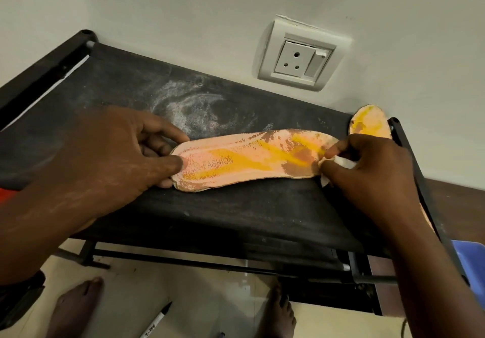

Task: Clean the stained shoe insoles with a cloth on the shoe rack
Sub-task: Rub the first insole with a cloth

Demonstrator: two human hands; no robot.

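Note:
A pink insole [252,157] with yellow and brown stains and the word FASHION lies across the black fabric top of the shoe rack [136,93]. My left hand [112,153] pins its heel end down, thumb on top and fingers at the edge. My right hand [367,172] holds a small white cloth [342,163] bunched between the fingers and presses it against the toe end. A second stained insole [370,122] lies at the rack's right edge, mostly hidden behind my right hand.
A white wall socket [301,54] sits on the wall behind the rack. White dusty smears mark the fabric. Below, my bare feet [78,303] stand on the tiled floor beside a black marker [157,319]. A blue object [469,261] shows at the right edge.

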